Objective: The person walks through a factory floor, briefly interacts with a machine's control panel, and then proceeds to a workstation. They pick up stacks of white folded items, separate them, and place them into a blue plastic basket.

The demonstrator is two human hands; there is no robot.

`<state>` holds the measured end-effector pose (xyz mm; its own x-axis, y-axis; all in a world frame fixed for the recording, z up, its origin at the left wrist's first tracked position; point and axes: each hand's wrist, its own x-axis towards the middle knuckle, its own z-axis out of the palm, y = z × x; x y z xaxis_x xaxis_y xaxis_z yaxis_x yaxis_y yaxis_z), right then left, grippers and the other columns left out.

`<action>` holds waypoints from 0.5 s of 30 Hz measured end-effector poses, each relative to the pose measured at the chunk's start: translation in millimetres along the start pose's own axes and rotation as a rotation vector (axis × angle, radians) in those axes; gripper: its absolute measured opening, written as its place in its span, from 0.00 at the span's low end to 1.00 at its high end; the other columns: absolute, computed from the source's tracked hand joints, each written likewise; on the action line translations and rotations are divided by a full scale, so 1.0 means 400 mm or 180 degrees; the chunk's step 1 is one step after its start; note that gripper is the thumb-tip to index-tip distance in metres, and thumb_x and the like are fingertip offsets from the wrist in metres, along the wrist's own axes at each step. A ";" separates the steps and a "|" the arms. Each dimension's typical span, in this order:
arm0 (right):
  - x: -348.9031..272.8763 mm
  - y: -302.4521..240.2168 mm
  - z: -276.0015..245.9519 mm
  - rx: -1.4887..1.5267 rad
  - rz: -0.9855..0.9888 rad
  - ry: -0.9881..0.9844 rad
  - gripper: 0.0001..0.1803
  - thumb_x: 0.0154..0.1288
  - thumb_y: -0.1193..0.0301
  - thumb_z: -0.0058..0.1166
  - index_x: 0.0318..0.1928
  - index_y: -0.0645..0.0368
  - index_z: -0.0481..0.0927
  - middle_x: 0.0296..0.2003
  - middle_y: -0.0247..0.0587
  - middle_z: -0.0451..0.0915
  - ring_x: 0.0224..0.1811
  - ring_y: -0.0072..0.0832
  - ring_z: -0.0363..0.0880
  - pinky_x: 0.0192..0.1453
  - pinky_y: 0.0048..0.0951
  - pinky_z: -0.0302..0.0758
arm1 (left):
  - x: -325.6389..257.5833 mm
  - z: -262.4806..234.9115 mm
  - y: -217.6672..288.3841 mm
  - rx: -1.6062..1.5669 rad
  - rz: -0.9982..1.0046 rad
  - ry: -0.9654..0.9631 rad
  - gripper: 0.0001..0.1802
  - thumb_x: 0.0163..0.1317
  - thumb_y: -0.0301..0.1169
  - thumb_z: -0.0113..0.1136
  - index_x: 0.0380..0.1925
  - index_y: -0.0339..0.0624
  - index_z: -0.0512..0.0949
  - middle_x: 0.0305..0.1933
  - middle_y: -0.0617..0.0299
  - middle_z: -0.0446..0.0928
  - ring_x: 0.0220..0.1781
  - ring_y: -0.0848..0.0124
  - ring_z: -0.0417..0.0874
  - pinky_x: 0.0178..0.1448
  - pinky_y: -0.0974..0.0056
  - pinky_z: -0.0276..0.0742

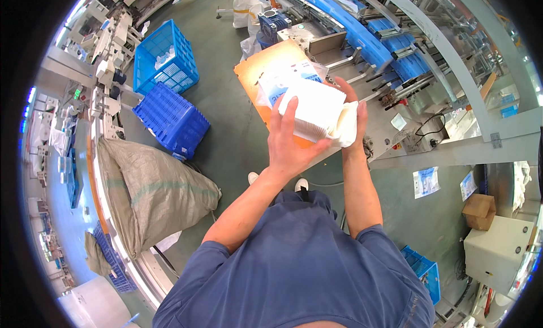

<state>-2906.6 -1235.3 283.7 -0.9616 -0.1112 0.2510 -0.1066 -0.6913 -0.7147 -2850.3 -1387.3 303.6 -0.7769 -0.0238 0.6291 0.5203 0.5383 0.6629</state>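
A stack of white flat sheets (313,108) is clamped between both hands above the orange desk (266,65): left hand (289,144) at 7 o'clock, right hand (353,110) at 3 o'clock. Step judged: squaring the stack; steady two-sided pressure needed next.

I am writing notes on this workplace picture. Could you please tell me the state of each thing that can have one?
Thick white stack of flat sheets: held in the air between both hands.
Left hand: gripping the stack's near side.
Right hand: gripping the stack's far end.
Upper blue plastic crate: upright, open, some white items inside.
Lower blue plastic crate: turned upside down.
Grey woven sack: full, lying on its side.
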 end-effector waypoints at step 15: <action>-0.025 0.035 -0.005 -0.0053 -0.0064 0.0444 0.44 0.71 0.35 0.29 0.68 0.62 0.61 0.62 0.52 0.71 0.65 0.39 0.69 0.70 0.39 0.66 | 0.030 0.034 0.033 0.0693 0.0544 0.0421 0.47 0.38 0.41 0.76 0.62 0.47 0.67 0.70 0.43 0.57 0.72 0.41 0.57 0.70 0.40 0.57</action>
<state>-2898.9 -1242.7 269.9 -0.9849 0.0037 0.1730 -0.1293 -0.6803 -0.7215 -2857.6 -1369.1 314.2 -0.6244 -0.0193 0.7809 0.5402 0.7114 0.4495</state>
